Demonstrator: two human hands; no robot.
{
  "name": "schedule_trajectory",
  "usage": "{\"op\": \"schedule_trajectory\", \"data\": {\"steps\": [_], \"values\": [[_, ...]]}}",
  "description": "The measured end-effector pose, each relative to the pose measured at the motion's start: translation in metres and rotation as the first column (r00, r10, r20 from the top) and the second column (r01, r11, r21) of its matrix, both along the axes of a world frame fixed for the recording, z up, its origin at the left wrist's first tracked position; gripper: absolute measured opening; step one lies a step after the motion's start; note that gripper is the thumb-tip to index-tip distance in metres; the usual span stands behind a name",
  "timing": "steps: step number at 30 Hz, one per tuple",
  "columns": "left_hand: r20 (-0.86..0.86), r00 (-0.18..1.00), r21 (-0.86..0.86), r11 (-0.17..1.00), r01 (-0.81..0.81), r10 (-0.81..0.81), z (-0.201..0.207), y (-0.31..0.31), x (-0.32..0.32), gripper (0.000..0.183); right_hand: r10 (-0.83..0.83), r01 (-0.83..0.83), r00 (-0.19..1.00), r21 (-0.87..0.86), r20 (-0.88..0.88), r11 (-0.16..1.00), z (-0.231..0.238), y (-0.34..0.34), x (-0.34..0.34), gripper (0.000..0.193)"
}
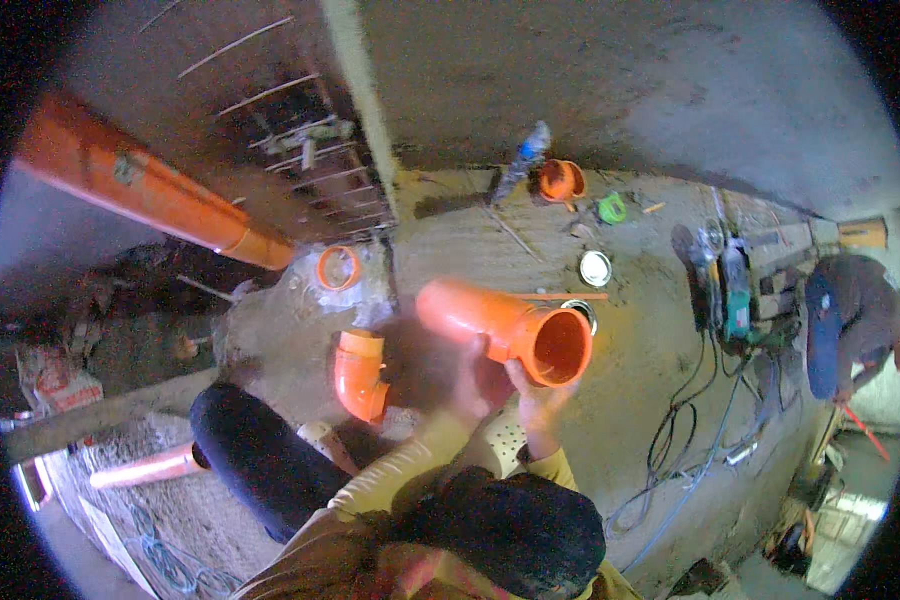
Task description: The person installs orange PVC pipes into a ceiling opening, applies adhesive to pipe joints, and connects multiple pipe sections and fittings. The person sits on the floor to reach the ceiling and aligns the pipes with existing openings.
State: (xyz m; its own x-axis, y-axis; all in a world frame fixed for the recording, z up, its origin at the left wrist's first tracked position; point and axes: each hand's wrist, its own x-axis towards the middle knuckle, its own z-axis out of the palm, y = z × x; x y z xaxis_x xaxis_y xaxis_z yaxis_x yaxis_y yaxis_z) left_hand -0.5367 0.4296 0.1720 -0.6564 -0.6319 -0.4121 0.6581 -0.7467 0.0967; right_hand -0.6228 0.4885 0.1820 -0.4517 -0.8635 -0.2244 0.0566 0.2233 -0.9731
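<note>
In front of me I hold up an orange plastic pipe fitting (495, 325), tilted, with its wide socket mouth facing me at the right end. My left hand (477, 378), somewhat blurred, grips it from below near the middle, thumb up along its side. The fingers of my right hand (538, 402) close on the underside of the socket rim. Left of my hands, an orange elbow fitting (358, 380) stands on the floor. Beyond it, an orange ring-shaped pipe opening (338, 268) is surrounded by plastic sheeting.
A large orange pipe (140, 190) slants along the left. Farther back lie a plastic bottle (533, 148), an orange fitting (562, 181), a green object (611, 208) and an open tin (595, 268). Power tools (736, 290) and trailing cables (675, 430) lie right, near another person (855, 310).
</note>
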Motion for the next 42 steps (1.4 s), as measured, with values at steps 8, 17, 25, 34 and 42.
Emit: {"op": "schedule_trajectory", "data": {"steps": [8,17,25,34,42], "values": [[0.881,0.309,-0.46,0.502,0.732,0.357,-0.005,0.002,0.114,0.031,-0.223,0.222,0.975,-0.059,-0.013,0.973,-0.016,-0.013,-0.057,0.093],[0.683,-0.586,0.144,0.706,0.693,0.436,-0.093,-0.056,0.188,0.096,-0.244,0.246,0.969,-0.113,0.034,0.963,-0.018,-0.038,-0.069,0.089],[0.875,-0.442,0.141,0.768,0.625,0.199,-0.072,-0.029,0.166,0.086,-0.224,0.224,0.975,-0.013,-0.016,0.975,-0.017,-0.012,-0.047,0.085],[0.952,-0.041,-0.281,0.922,0.268,0.302,-0.096,-0.028,0.136,0.073,-0.287,0.251,0.927,-0.169,-0.244,0.953,0.018,-0.04,-0.038,0.08],[0.82,0.371,-0.388,0.9,-0.198,0.435,-0.059,-0.024,0.158,0.062,-0.539,0.509,0.841,-0.418,0.055,0.752,0.049,-0.06,-0.049,0.077]]}}
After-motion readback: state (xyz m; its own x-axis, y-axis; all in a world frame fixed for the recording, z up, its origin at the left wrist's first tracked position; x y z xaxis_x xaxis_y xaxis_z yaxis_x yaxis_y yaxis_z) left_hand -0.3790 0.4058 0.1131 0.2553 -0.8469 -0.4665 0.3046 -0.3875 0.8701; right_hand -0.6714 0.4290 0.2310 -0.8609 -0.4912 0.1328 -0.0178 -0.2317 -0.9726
